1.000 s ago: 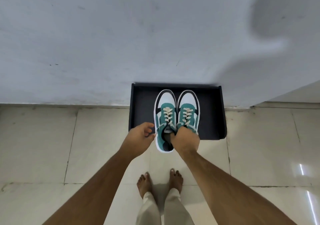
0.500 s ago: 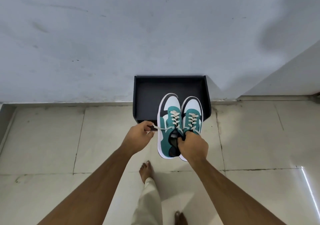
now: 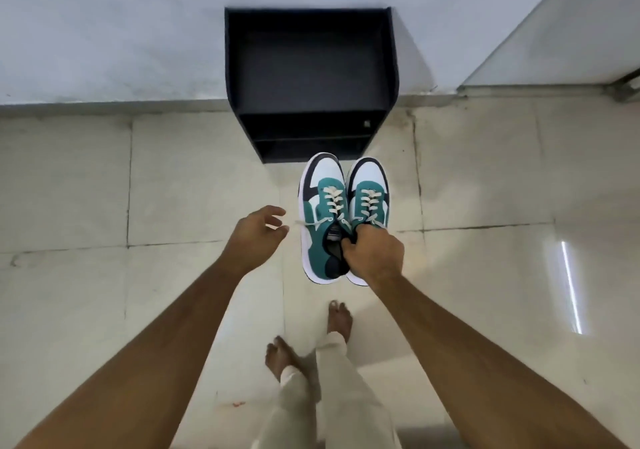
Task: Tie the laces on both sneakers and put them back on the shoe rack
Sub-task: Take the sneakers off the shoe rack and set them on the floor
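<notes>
Two teal, white and black sneakers hang side by side in the air above the tiled floor, the left sneaker (image 3: 320, 206) and the right sneaker (image 3: 369, 192), both with cream laces. My right hand (image 3: 375, 253) grips both by their inner collars at the heel end. My left hand (image 3: 258, 232) is just left of them, fingers apart, a loose lace end lying near its fingertips; whether it touches the lace I cannot tell. The black shoe rack (image 3: 311, 68) stands against the wall beyond the sneakers, its top and lower shelves bare.
My bare feet (image 3: 341, 319) and pale trousers are below the hands. Light floor tiles (image 3: 86, 310) stretch all around. A grey wall (image 3: 104, 33) runs behind the rack, and a white panel (image 3: 571, 33) angles in at the upper right.
The sneakers have come off the rack top and moved back toward me, held in my right hand. My left hand has loosened from a pinch to spread fingers. I have stepped back.
</notes>
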